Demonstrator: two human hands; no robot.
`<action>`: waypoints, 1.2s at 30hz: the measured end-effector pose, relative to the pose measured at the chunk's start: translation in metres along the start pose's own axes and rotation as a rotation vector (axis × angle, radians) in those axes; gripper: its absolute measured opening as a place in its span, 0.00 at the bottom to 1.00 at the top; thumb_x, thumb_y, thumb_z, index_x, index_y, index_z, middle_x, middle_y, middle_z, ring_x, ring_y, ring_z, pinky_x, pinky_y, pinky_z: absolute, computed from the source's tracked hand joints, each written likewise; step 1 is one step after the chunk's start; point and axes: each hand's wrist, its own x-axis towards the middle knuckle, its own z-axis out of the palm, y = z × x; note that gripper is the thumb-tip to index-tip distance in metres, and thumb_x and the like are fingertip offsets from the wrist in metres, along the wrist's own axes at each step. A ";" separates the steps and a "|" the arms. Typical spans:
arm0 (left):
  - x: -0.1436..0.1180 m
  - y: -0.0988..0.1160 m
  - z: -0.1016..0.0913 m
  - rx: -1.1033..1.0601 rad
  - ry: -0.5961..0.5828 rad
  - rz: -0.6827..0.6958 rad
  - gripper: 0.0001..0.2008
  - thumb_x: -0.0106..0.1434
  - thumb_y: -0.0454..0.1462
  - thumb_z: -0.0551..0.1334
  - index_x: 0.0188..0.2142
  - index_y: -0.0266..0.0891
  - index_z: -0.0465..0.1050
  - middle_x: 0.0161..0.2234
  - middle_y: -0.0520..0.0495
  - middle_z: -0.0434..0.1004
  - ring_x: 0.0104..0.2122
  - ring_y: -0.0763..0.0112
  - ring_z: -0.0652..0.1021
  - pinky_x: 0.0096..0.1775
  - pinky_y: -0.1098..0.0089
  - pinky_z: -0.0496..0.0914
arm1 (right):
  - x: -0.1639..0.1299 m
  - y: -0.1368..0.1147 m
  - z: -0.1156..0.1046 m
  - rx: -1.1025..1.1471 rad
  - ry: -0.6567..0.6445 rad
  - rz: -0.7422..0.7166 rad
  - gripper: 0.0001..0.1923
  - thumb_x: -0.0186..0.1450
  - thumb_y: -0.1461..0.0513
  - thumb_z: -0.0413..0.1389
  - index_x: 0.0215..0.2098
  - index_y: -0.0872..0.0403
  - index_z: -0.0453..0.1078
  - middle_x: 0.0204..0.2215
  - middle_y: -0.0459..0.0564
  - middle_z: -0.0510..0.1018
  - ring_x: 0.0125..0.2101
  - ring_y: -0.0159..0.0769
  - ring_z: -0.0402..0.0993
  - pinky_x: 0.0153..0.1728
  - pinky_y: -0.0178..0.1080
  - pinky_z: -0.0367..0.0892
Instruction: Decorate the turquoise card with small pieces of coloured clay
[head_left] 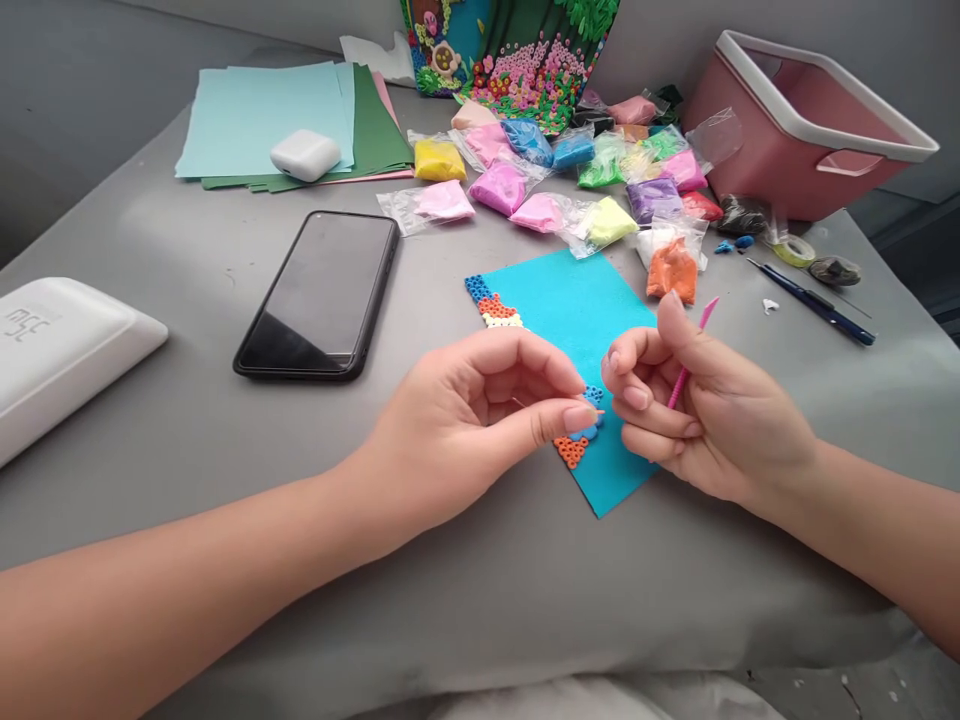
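Note:
My left hand [495, 410] is closed, thumb and forefinger pinching a tiny bit of orange clay [599, 412] whose tip shows past the thumb. My right hand [705, 400] curls its lower fingers around a thin pink modelling tool [680, 388], while its thumb points up. Both hands hover over a turquoise card [577, 310] lying on the table. Along the card's left edge sit small clay rings: blue ones [477, 289], orange ones [495, 306] and cream ones below. Another patch of orange rings [571, 452] lies near the lower corner, partly covered by my left hand.
A phone [319, 295] lies left of the card, and a white device [67, 350] farther left. Behind are bagged clay [499, 187], coloured paper [262, 110] with a white earbud case [305, 155], and a decorated picture [517, 60]. To the right are a pink basket [795, 130] and a dark pen-like tool [817, 303].

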 end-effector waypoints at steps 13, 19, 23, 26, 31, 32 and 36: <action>0.000 -0.001 -0.001 -0.020 -0.015 -0.012 0.09 0.57 0.31 0.76 0.32 0.38 0.78 0.30 0.56 0.81 0.31 0.78 0.81 0.36 0.81 0.79 | -0.002 -0.001 -0.003 0.078 -0.031 0.059 0.39 0.62 0.46 0.68 0.17 0.54 0.45 0.15 0.38 0.53 0.16 0.22 0.45 0.15 0.29 0.46; 0.000 0.000 0.000 -0.045 -0.016 -0.008 0.08 0.57 0.29 0.75 0.33 0.38 0.78 0.30 0.56 0.81 0.32 0.79 0.82 0.37 0.81 0.80 | -0.006 0.002 -0.003 0.076 0.046 0.017 0.19 0.64 0.53 0.69 0.25 0.55 0.69 0.22 0.38 0.67 0.16 0.18 0.43 0.16 0.29 0.46; -0.001 -0.001 -0.001 -0.064 -0.031 -0.006 0.07 0.60 0.29 0.74 0.33 0.38 0.78 0.31 0.56 0.82 0.33 0.79 0.82 0.38 0.82 0.80 | -0.008 0.003 -0.004 0.050 -0.015 -0.019 0.04 0.69 0.59 0.64 0.39 0.51 0.78 0.25 0.39 0.71 0.16 0.18 0.44 0.16 0.29 0.47; -0.002 -0.002 -0.002 -0.056 -0.033 -0.004 0.08 0.59 0.29 0.74 0.34 0.38 0.78 0.31 0.56 0.81 0.33 0.79 0.82 0.38 0.82 0.80 | -0.009 0.003 -0.006 0.054 -0.044 -0.043 0.04 0.71 0.61 0.61 0.43 0.50 0.79 0.26 0.40 0.73 0.16 0.18 0.45 0.16 0.29 0.49; -0.001 -0.002 -0.002 -0.023 -0.035 0.009 0.05 0.63 0.31 0.72 0.35 0.37 0.77 0.32 0.55 0.80 0.33 0.80 0.81 0.37 0.82 0.80 | -0.008 0.001 -0.009 0.072 -0.035 0.005 0.07 0.68 0.65 0.61 0.44 0.50 0.79 0.26 0.41 0.73 0.15 0.18 0.46 0.16 0.30 0.47; -0.001 -0.002 -0.001 -0.017 -0.037 0.014 0.05 0.63 0.31 0.72 0.35 0.37 0.77 0.33 0.55 0.80 0.33 0.80 0.81 0.38 0.82 0.80 | -0.009 0.000 -0.009 0.070 -0.034 0.015 0.08 0.67 0.66 0.62 0.43 0.50 0.79 0.25 0.40 0.72 0.15 0.18 0.45 0.16 0.30 0.47; -0.002 -0.002 -0.001 -0.003 -0.043 0.023 0.05 0.63 0.31 0.72 0.36 0.38 0.77 0.33 0.56 0.80 0.33 0.81 0.81 0.38 0.82 0.79 | -0.009 0.001 -0.009 0.068 -0.053 0.023 0.10 0.64 0.67 0.62 0.43 0.49 0.79 0.24 0.39 0.70 0.15 0.19 0.46 0.17 0.30 0.47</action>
